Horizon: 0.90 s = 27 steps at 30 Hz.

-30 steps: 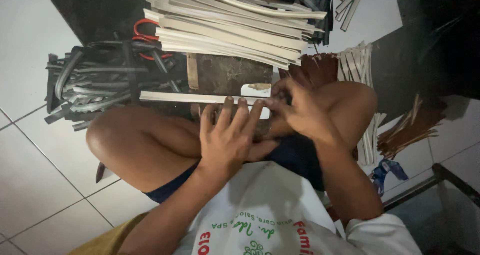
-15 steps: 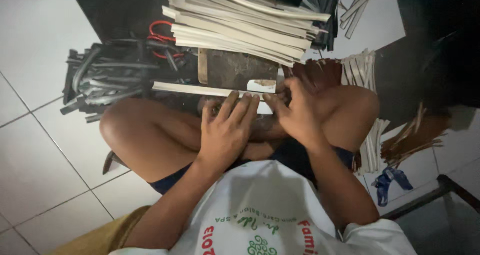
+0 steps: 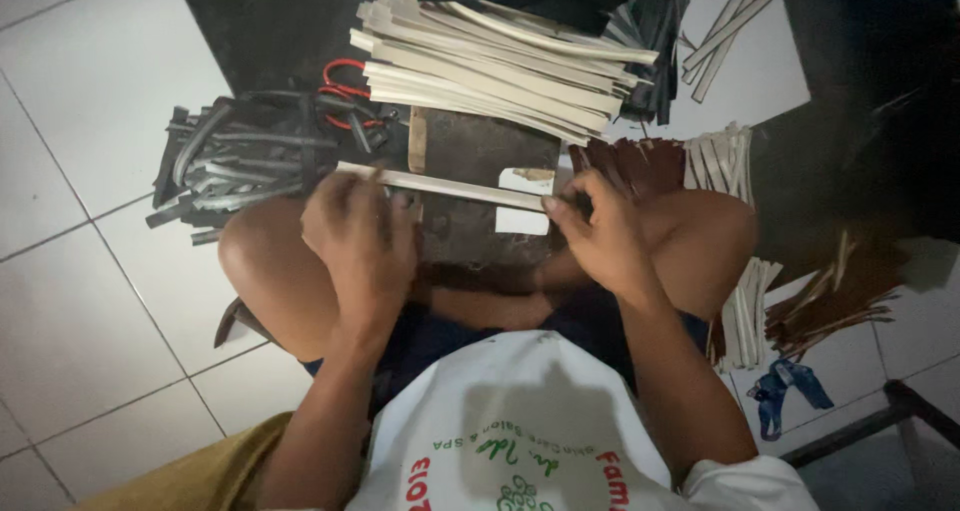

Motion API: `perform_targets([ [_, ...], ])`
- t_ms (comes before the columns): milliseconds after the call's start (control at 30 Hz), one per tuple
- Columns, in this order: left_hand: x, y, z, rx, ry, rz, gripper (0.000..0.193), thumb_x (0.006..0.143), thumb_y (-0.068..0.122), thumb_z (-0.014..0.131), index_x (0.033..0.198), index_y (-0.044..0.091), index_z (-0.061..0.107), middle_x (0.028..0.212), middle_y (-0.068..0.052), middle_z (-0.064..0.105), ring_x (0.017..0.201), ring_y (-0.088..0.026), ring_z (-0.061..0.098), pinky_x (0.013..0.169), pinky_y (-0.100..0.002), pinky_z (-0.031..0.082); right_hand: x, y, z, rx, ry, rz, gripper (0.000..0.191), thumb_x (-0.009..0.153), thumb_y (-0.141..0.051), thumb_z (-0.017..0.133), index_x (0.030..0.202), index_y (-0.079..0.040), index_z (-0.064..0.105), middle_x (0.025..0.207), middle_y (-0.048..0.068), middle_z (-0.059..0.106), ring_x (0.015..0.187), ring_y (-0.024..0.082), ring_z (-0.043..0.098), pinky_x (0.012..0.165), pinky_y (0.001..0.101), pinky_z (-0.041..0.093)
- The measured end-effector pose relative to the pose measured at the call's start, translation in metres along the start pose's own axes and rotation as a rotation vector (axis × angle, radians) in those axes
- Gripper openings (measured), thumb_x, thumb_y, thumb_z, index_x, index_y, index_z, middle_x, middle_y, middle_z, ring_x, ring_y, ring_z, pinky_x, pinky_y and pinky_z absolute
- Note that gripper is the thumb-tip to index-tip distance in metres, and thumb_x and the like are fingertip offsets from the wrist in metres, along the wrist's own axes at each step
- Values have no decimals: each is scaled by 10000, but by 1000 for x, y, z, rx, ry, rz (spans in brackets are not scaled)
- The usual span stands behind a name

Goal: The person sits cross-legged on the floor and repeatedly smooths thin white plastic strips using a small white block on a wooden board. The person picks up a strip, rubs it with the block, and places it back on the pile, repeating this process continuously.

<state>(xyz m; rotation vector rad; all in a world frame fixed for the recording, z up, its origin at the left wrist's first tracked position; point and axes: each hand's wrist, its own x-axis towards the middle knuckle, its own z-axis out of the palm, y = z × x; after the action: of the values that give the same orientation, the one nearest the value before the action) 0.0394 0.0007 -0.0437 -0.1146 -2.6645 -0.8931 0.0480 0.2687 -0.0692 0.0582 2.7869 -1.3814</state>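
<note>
the left hand (image 3: pixel 358 239) has slid leftward along the long pale flat strip (image 3: pixel 440 185), now pinching its left part. the right hand (image 3: pixel 600 233) grips the strip's right end. beyond both hands lies a stack of pale strips (image 3: pixel 500 71).

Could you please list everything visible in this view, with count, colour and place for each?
Pale strip: one, cream, held level between both hands over the board.
Wooden board: one, dark brown, on the floor ahead of the knees.
Stack of pale strips: many, cream, beyond the board.
Dark strips: a pile, black-grey, on the floor by the left knee.
Scissors: one pair, red handles, beside the dark strips.
Brown strips: a bundle, brown, by the right knee.
Floor tiles: white, all round.
Left hand: holds one end of the strip.
Right hand: pinches the other end.
</note>
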Motion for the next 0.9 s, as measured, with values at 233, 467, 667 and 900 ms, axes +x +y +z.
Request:
perform_targets([
  [233,-14,28,-14,-561,-750,-616,327,1032,290,587,996,8,750,737,-74,759,600,-137,719,519,-281,569,-32,-22,-15,568,-61,229,218,1005,-169,694,1136,-27,592,925,17,631,805,67,560,684,215,457],
  [467,-11,59,16,-1318,-714,-1045,248,922,224,704,948,-21,728,788,-70,740,697,-156,730,612,-305,594,-68,-51,1,634,-9,195,191,999,-104,650,1134,10,578,931,57,689,803,90,641,679,245,528],
  [667,5,37,5,-1199,-579,-792,246,942,185,768,830,-35,769,741,-77,727,642,-111,635,600,-253,506,-96,-44,-9,674,64,154,157,1014,-74,646,1133,7,585,920,75,669,785,94,629,680,246,528],
  [900,48,31,-28,-1115,-387,-848,177,902,151,751,812,-1,755,732,-68,751,616,-107,668,584,-250,558,-118,-32,-40,560,53,294,251,976,-45,625,1205,59,610,828,89,671,728,117,634,646,265,526],
])
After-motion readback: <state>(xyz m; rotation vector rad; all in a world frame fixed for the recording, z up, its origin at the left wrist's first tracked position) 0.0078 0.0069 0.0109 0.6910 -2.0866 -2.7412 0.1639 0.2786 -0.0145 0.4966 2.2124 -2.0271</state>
